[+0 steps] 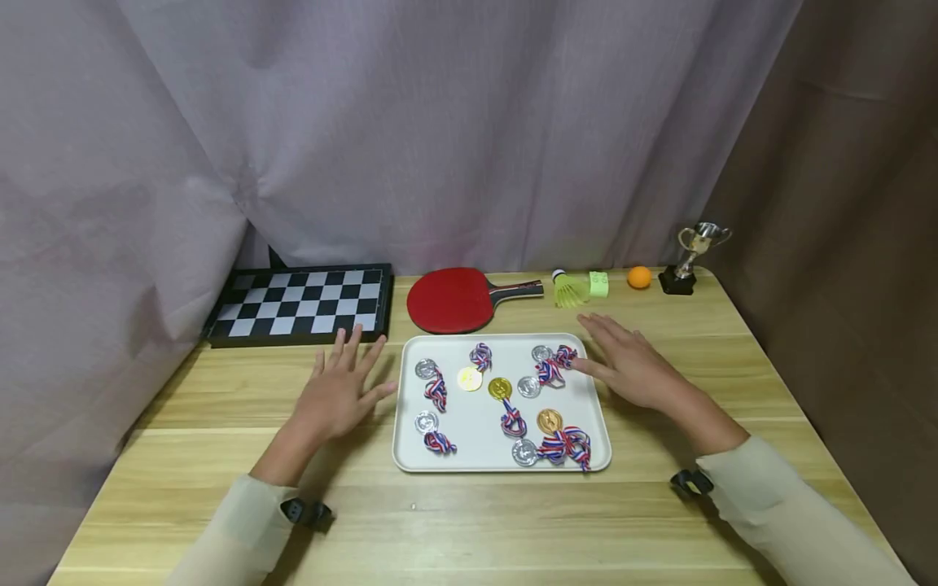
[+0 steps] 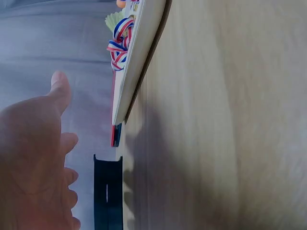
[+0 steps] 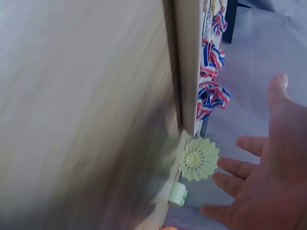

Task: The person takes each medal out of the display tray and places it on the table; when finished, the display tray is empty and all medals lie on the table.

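Now I see my left hand (image 1: 339,392) and right hand (image 1: 632,366) with fingers spread apart, holding nothing, on either side of the tray (image 1: 476,460) of medals (image 1: 501,388).

My left hand (image 2: 36,158) is cut off by the edge in its wrist view. By my right hand (image 3: 268,167) the desk (image 3: 81,110) looks blurry. The marks on the medals (image 1: 500,388) between my hands are too small to read.
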Demonstrator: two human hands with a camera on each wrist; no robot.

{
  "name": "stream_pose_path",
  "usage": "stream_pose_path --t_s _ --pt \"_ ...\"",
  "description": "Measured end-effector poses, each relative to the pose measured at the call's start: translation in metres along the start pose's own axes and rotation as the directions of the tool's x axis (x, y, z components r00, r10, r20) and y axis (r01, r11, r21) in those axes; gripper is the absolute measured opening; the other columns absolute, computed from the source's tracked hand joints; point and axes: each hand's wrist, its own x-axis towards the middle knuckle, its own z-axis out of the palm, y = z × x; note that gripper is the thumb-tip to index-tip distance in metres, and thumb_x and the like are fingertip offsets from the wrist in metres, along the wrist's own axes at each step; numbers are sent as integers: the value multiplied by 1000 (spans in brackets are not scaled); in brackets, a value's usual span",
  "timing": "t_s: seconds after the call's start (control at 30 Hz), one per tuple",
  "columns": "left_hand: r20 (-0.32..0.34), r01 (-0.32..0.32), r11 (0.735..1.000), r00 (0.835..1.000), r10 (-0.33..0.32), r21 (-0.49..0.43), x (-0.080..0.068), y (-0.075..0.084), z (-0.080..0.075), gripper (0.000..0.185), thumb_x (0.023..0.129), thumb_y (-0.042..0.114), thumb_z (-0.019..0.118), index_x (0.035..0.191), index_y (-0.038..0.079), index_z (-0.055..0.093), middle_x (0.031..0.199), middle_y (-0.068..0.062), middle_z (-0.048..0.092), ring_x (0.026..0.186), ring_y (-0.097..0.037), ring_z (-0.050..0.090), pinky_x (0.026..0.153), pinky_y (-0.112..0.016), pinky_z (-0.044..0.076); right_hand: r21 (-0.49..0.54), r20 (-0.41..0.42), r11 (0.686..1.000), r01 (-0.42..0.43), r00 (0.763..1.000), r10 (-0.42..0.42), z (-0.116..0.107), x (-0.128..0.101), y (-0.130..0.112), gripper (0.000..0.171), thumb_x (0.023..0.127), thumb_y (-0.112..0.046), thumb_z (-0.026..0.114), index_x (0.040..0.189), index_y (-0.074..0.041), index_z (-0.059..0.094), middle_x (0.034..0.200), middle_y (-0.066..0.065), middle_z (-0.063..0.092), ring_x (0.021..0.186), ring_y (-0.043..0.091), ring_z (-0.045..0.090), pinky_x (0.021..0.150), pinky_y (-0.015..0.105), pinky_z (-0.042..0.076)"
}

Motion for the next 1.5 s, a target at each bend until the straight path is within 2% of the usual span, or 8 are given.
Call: stream_pose_path --t_s 0.3,0.43,0.63,0.8,0.97,1.07,1.13,1.5 --pt "-4 -24 993 1000 24 -117 -2 8 9 73 106 53 47 166 18 22 172 -18 6 157 -42 7 125 -66 15 107 -6 993 54 999 -54 9 16 -9 70 104 -45 58 157 -3 40 159 26 39 146 48 36 119 66 29" --pt "15 -25 967 999 29 -255 -5 13 14 70 108 47 46 166 16 20 173 -14 5 157 -41 12 121 -68 23 141 -52 988 70 997 -63 14 24 -11 55 103 -30 64 148 0 52 147 26 54 137 46 49 116 62 38" --pt "26 -16 887 999 32 -461 -7 20 18 65 109 32 50 164 8 24 171 -19 15 154 -42 20 123 -62 22 235 -65 971 49 997 -34 19 35 -14 45 99 -21 70 137 2 62 130 23 67 119 40 64 106 57 51" --pt "-34 -8 809 999 -15 -588 -5 27 23 54 106 15 56 154 -3 40 163 -24 33 151 -42 30 126 -55 22 246 -63 969 30 998 -15 26 44 -12 38 97 -16 72 130 2 68 120 20 72 110 36 67 100 53 55" --pt "-63 11 679 994 -84 -734 -3 31 30 45 99 -5 59 143 -12 51 154 -26 46 139 -41 49 117 -45 42 238 -70 970 42 997 -26 32 48 -10 33 95 -11 74 125 1 71 118 20 72 108 34 67 98 53 55" --pt "-35 46 612 992 -120 -789 -3 31 34 45 96 -11 61 141 -13 53 150 -26 50 130 -40 58 106 -37 53 232 -68 971 57 997 -42 33 49 -11 31 93 -8 75 123 1 73 118 20 72 109 36 66 99 53 55" --pt "-12 73 607 991 -136 -792 -3 30 35 47 95 -11 63 141 -10 55 146 -24 54 126 -37 60 104 -37 55 227 -67 972 61 997 -47 33 49 -12 30 93 -8 76 121 1 74 117 20 72 108 36 67 98 53 55" --pt "25 102 638 992 -127 -763 -3 23 37 51 93 -6 70 143 -3 57 138 -19 60 123 -32 59 108 -47 52 244 -61 969 34 998 -19 33 53 -10 20 90 -6 78 110 -4 78 107 13 76 99 27 68 90 49 57"
